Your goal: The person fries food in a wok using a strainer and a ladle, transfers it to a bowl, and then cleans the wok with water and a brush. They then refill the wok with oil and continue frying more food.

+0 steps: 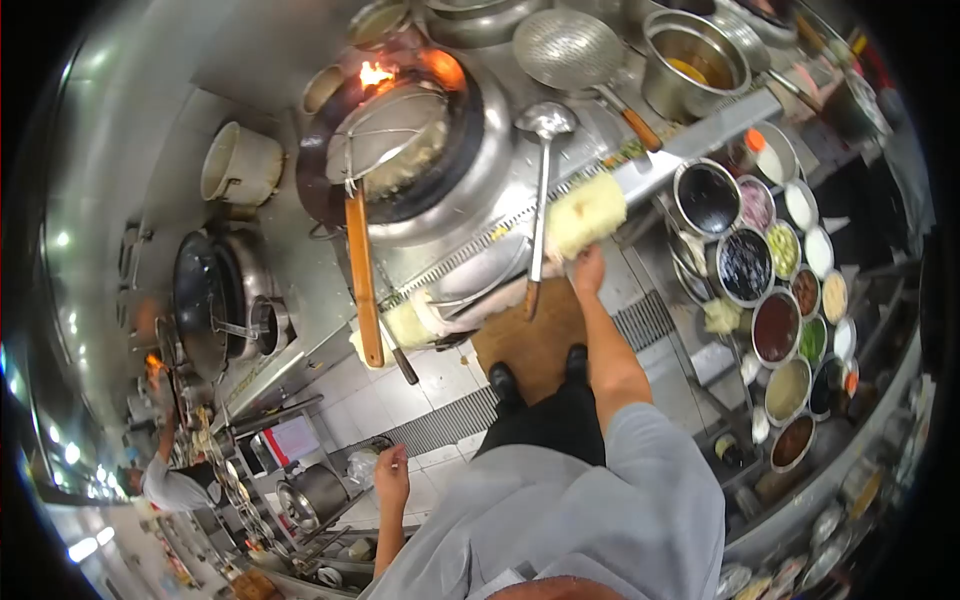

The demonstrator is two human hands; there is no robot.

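My right hand (588, 272) is at the lower edge of a folded pale yellow cloth (588, 213) on the stove's front rail, fingers closed against it and partly hidden. Beside it a steel ladle (541, 190) lies across the rail, its wooden handle end pointing toward me. My left hand (392, 476) hangs in the air at my left side, fingers loosely bent, with nothing visible in it. On the burner sits a large wok (318, 170) with flame behind it. A round mesh strainer (390, 130) rests over the wok, its long wooden handle (362, 280) reaching over the front edge.
A perforated skimmer (568, 50) and a steel pot (697, 65) stand behind the ladle. At right are several seasoning containers (776, 327). A second wok (208, 300) is at left, and farther off another person (175, 480) stands. Below me lie brown cardboard (535, 345) and a floor grate (455, 425).
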